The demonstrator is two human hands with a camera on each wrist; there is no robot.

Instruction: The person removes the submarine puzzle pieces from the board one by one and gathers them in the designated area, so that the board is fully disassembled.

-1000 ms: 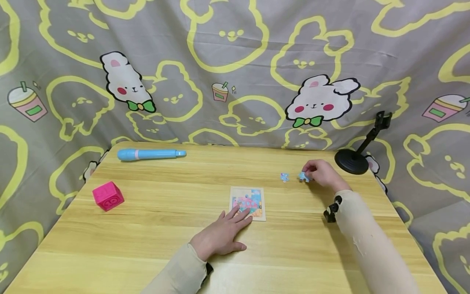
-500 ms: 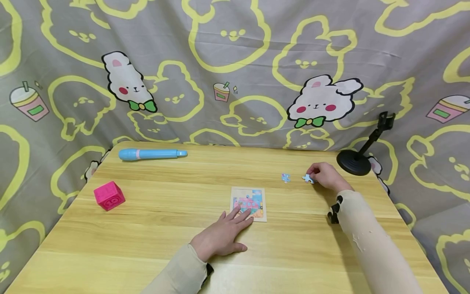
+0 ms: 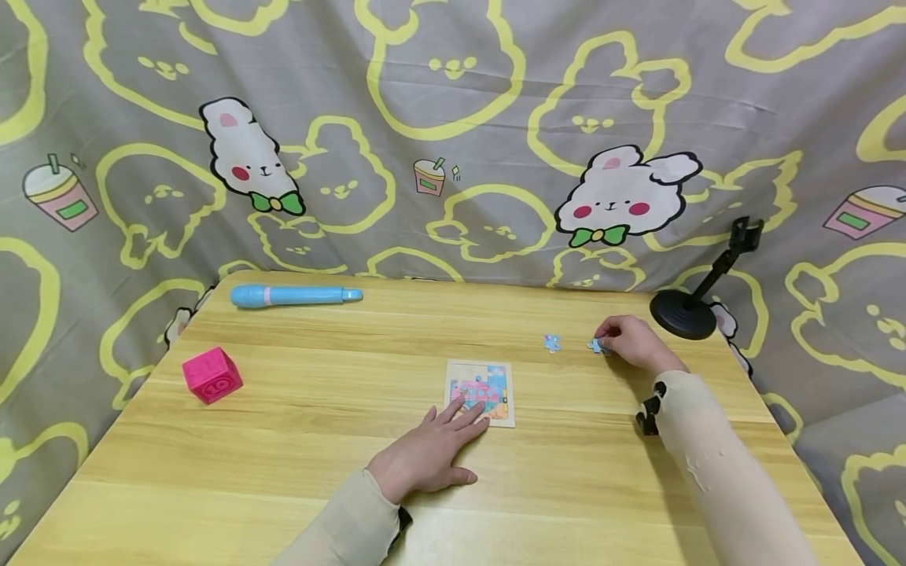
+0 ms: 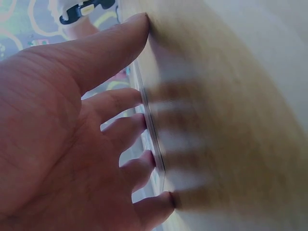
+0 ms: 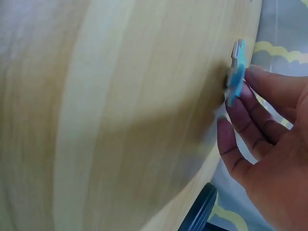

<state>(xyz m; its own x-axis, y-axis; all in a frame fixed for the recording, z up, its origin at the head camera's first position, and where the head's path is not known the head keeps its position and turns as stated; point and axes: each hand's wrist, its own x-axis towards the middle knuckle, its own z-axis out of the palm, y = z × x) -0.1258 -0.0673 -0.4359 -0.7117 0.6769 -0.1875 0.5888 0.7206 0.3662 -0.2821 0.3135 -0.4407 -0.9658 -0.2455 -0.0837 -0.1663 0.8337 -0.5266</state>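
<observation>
My left hand [image 3: 426,454] lies with spread fingers over the lower left of a small square jigsaw board [image 3: 465,371], which shows a pink and blue picture and a bare upper-left part. In the left wrist view, the fingertips of the left hand [image 4: 62,130] rest along the board's edge. At the right, my right hand [image 3: 634,343] pinches a light blue jigsaw piece [image 5: 237,74] between thumb and fingers, close over the table. A second blue jigsaw piece [image 3: 551,343] with a pinkish spot lies just left of it.
A black stand [image 3: 683,314] with a round base is behind the right hand. Toward the back left lies a blue toy microphone [image 3: 297,295]. A pink cube [image 3: 212,376] marked 10 sits on the left of the wooden table [image 3: 318,424]. A patterned curtain [image 3: 488,165] hangs behind.
The right hand has shifted slightly right and nearer with its jigsaw piece, whose tilt has changed. The left hand stays on the board.
</observation>
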